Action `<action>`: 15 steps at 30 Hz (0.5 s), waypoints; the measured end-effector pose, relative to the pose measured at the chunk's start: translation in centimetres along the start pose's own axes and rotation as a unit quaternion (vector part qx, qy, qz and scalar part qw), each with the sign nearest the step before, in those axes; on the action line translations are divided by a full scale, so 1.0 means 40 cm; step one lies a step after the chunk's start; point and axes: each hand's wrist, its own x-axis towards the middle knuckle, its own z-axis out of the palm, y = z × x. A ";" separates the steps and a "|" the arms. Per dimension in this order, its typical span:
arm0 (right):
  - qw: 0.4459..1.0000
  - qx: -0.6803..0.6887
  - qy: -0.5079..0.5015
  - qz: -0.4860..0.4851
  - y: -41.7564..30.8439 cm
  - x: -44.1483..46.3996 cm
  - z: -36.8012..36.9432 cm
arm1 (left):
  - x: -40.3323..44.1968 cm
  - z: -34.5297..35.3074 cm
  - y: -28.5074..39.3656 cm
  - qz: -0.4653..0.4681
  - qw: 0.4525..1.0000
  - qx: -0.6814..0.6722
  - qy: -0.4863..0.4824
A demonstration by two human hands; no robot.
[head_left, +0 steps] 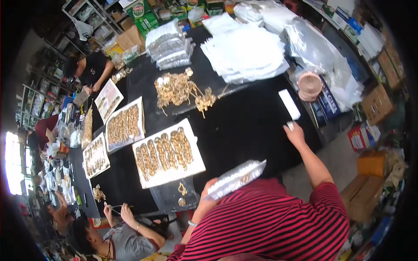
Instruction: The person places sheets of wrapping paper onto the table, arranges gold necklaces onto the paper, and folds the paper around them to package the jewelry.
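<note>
My left hand (pixel 207 194) is closed on the end of a clear plastic-wrapped pack (pixel 235 179), held against the front of my striped shirt. Something gold-coloured shows through the wrap. Out over the right part of the black table (pixel 252 117), my right hand (pixel 295 132) is closed round a small white thing that I cannot make out. Just beyond it lies a white rectangular object (pixel 289 105). To the left of the pack, a white board (pixel 198 163) bears rows of gold chains (pixel 163 152).
Piled gold chains (pixel 174 90), white sheets (pixel 246 52) and wrapped packs (pixel 170 43) lie on the far side. A pink fan (pixel 310 85) stands at the right edge. Co-workers sit at the lower left (pixel 130 243) and upper left (pixel 93 67). Cartons (pixel 359 195) stand at right.
</note>
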 end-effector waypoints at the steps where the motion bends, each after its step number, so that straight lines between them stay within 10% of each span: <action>1: 0.996 -0.053 -0.067 0.015 0.098 0.014 0.007 | -0.008 -0.003 0.001 -0.004 1.000 -0.001 0.002; 3: 0.954 -0.252 -0.017 -0.160 0.009 -0.048 -0.099 | -0.013 0.024 0.060 -0.025 1.000 0.015 -0.002; 8: 0.848 0.097 -0.375 -0.362 -0.174 -0.143 0.075 | 0.085 -0.046 0.014 -0.077 0.987 -0.138 -0.015; 9: 0.742 0.245 -0.548 -0.298 -0.184 -0.154 0.172 | 0.126 -0.072 0.106 -0.035 0.997 -0.051 -0.046; 12: 0.751 0.292 -0.560 -0.192 -0.221 -0.139 0.289 | 0.251 -0.125 0.201 0.056 0.987 0.121 -0.093; 14: 0.780 0.318 -0.537 0.049 -0.330 -0.057 0.317 | 0.327 -0.182 0.131 -0.268 0.934 -0.235 0.027; 15: 0.759 0.387 -0.521 0.055 -0.393 0.013 0.344 | 0.395 -0.235 0.121 -0.250 0.945 -0.205 0.045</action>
